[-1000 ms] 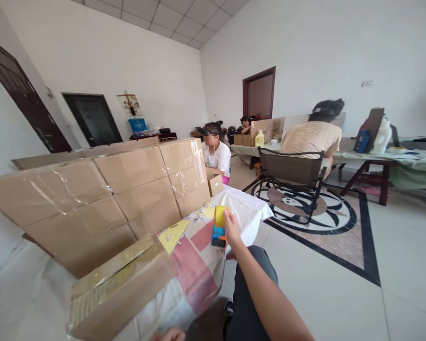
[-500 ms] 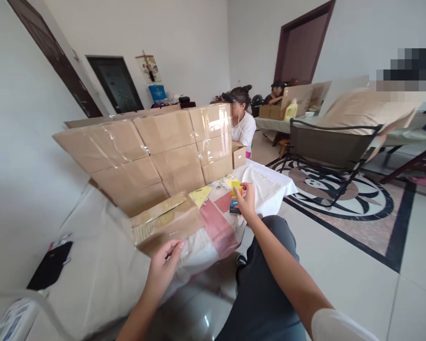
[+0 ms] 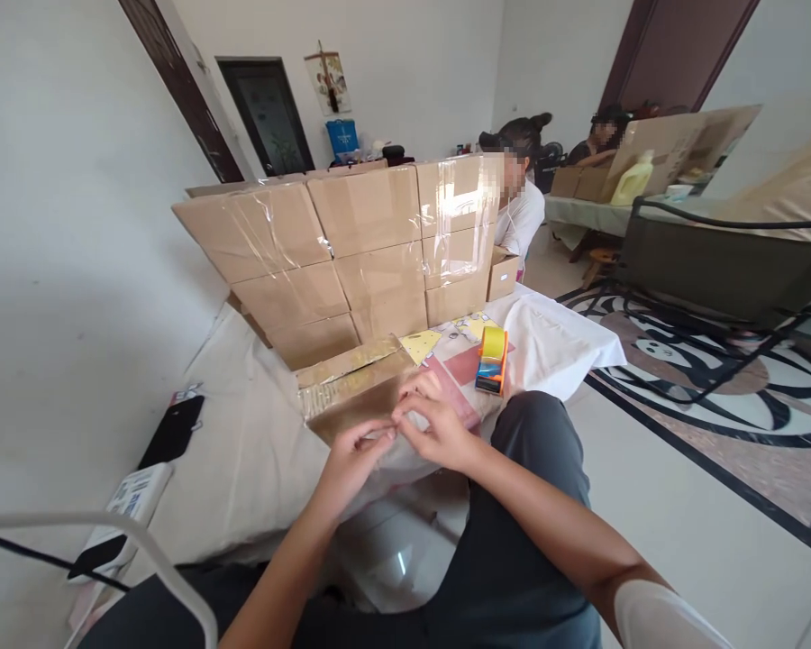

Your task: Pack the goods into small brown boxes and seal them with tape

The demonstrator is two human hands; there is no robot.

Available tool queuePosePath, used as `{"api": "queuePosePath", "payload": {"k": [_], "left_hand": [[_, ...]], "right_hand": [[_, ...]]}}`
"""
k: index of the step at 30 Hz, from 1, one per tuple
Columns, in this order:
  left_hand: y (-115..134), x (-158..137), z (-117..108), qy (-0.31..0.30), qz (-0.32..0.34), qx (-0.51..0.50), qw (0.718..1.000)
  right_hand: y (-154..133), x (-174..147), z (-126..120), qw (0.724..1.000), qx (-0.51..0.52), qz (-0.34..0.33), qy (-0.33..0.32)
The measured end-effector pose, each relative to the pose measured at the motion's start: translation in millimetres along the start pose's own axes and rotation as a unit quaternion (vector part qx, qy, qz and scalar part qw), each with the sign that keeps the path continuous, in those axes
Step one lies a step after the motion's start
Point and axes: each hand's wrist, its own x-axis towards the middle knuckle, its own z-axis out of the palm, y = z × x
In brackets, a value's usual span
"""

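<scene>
My left hand [image 3: 352,458] and my right hand [image 3: 439,431] meet fingertip to fingertip just in front of a cardboard box [image 3: 351,383]. Both are closed in a pinch; whatever lies between the fingertips is too small or too clear to make out. The box rests on the cloth-covered table, with clear tape along its upper side. To the right of my hands stands an orange tape dispenser [image 3: 491,361] with a yellow roll, apart from both hands.
Behind the box rises a wall of taped cardboard boxes [image 3: 385,257]. Beyond it sits a person in a white shirt [image 3: 525,216]. A folding chair [image 3: 723,270] stands at the right. A white power strip [image 3: 125,509] lies on the left, near a curved pale tube [image 3: 168,563].
My right hand has left the tape dispenser and come left to meet my left hand, which has moved slightly right. The dispenser stays on the table. The view has turned left and down.
</scene>
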Motion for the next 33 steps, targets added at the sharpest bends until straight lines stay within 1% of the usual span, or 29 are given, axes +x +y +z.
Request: {"api": "queuePosePath", "payload": {"k": [2,3,4,5,6,7,8,10,11,12,13,14,15,16,17,19,20,21,23,25,27,28,30,32,33], "left_hand": [[-2,2,-6,-0.008,-0.041,0.007,0.999],[-4,2,-9,0.004,-0.041,0.009,0.999],[-5,2,-11,0.025,-0.025,0.01,0.999],[-6,1,-13,0.055,0.005,0.013,0.998],[-6,-1,-15,0.093,0.047,0.023,0.994],[-6,-2,-16,0.141,0.097,0.039,0.984],[-5,-3,-19,0.198,0.151,0.06,0.967],[-1,-4,-26,0.308,0.25,0.098,0.913],[2,-3,-31,0.348,0.29,0.11,0.885],[4,-2,-38,0.373,0.324,0.117,0.861],[7,1,-44,0.387,0.351,0.121,0.844],[10,4,-50,0.39,0.372,0.129,0.833],[12,7,-55,0.381,0.386,0.146,0.828],[14,11,-59,0.357,0.393,0.18,0.828],[14,14,-62,0.317,0.39,0.231,0.833],[13,22,-61,0.219,0.359,0.349,0.838],[10,25,-59,0.176,0.339,0.396,0.835],[7,27,-57,0.147,0.324,0.429,0.83],[0,30,-51,0.125,0.313,0.456,0.824],[-6,30,-47,0.122,0.315,0.46,0.821],[-9,29,-45,0.124,0.315,0.459,0.822],[-9,28,-44,0.125,0.313,0.458,0.822],[-9,27,-43,0.128,0.308,0.457,0.825],[-8,26,-41,0.135,0.303,0.459,0.824],[-8,25,-40,0.138,0.301,0.462,0.822]], "right_hand": [[-7,9,-11,0.998,0.0,-0.01,0.067],[-10,15,-17,0.995,-0.004,-0.008,0.095],[-14,21,-23,0.994,-0.013,-0.004,0.107],[-17,28,-28,0.995,-0.024,-0.001,0.097],[-19,36,-33,0.997,-0.032,0.003,0.072],[-20,45,-35,0.999,-0.036,0.01,0.036],[-18,55,-36,0.999,-0.035,0.02,-0.001],[-11,76,-32,0.996,-0.031,0.041,-0.079],[-4,87,-27,0.992,-0.032,0.053,-0.114],[4,98,-21,0.987,-0.035,0.065,-0.145],[13,108,-14,0.981,-0.042,0.075,-0.171],[23,118,-5,0.977,-0.054,0.084,-0.19],[32,126,3,0.973,-0.071,0.09,-0.203],[41,133,11,0.968,-0.091,0.096,-0.212],[49,138,18,0.963,-0.114,0.102,-0.22],[61,144,30,0.951,-0.162,0.118,-0.234],[65,145,35,0.944,-0.187,0.126,-0.239],[67,145,38,0.938,-0.211,0.132,-0.242],[68,142,43,0.925,-0.254,0.139,-0.244],[66,139,48,0.911,-0.293,0.138,-0.255],[63,136,54,0.891,-0.344,0.144,-0.258],[61,137,55,0.879,-0.381,0.151,-0.243],[62,139,54,0.854,-0.464,0.159,-0.176],[67,143,41,0.835,-0.52,0.154,-0.091],[72,145,30,0.832,-0.53,0.154,-0.059]]}}
